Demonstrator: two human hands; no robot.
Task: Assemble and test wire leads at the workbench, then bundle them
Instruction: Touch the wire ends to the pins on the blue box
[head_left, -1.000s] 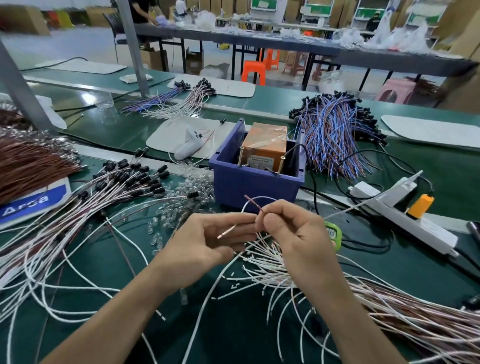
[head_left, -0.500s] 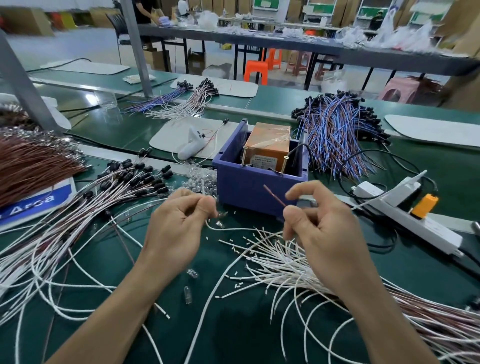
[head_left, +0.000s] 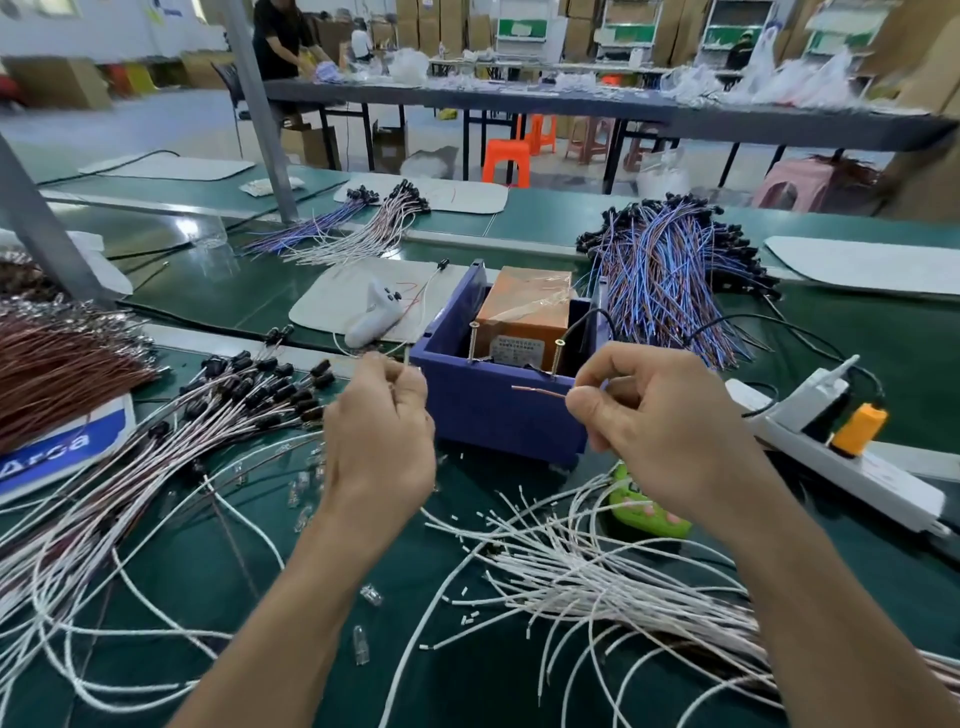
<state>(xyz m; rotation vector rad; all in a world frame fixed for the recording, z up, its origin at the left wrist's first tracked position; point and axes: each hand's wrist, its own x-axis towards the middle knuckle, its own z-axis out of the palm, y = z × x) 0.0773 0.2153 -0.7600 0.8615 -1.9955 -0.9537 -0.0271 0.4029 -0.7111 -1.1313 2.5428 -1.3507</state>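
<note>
My right hand (head_left: 649, 431) pinches a thin brown wire lead (head_left: 537, 391) whose bare end points left, in front of the blue box (head_left: 493, 410). My left hand (head_left: 379, 436) is raised beside the box's left corner, fingers curled and pinching something small and thin that I cannot make out. Two upright screws (head_left: 556, 358) stand on the box's near rim, in front of an orange transformer (head_left: 524, 312). Loose white leads (head_left: 571, 566) fan out on the green bench below my right hand. Finished leads with black caps (head_left: 249, 389) lie left.
A white power strip with an orange plug (head_left: 852, 431) lies to the right. A green gadget (head_left: 649, 512) sits under my right wrist. Small clear bulbs (head_left: 306, 488) are scattered near my left hand. Brown wires (head_left: 57, 364) pile at far left, blue-purple leads (head_left: 670, 275) behind the box.
My hands have separated and lifted towards the blue box. The left hand went left with its small piece; the right hand now holds the brown lead level at the box front.
</note>
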